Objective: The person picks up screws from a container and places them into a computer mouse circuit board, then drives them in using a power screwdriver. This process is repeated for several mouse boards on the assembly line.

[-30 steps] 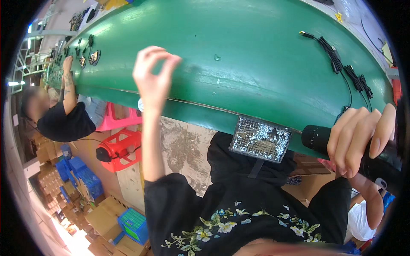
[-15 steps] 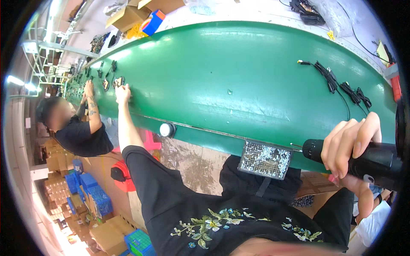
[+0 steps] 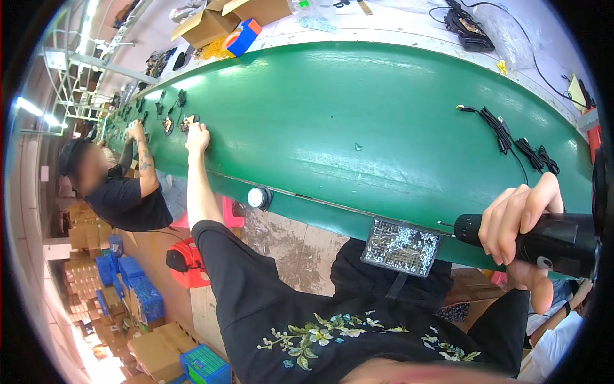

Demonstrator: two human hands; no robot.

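Note:
My left hand [image 3: 198, 138] reaches far along the green belt at the left. Its fingers are closed on a small black-and-tan part [image 3: 188, 121], whose details are too small to make out. Another such part [image 3: 167, 125] lies just left of it. At the right, my right hand [image 3: 519, 221] wraps round a black electric screwdriver [image 3: 566, 240]. The thin bit points left, above the near edge of the belt. Left of the bit, a shallow tray [image 3: 369, 251] of small silver pieces, apparently screws, sits at the belt's edge.
Bundled black cables [image 3: 502, 134] lie on the green belt [image 3: 307, 115] at the right. A white-topped round object [image 3: 259, 197] is at its near edge. A co-worker [image 3: 128, 192] works at the left. Cardboard boxes [image 3: 208, 29] and a blue-orange tape roll [image 3: 243, 38] stand beyond.
The whole view has shifted slightly, so the scene sits a little further right and lower. Both hands keep their holds, with the left still at the same part.

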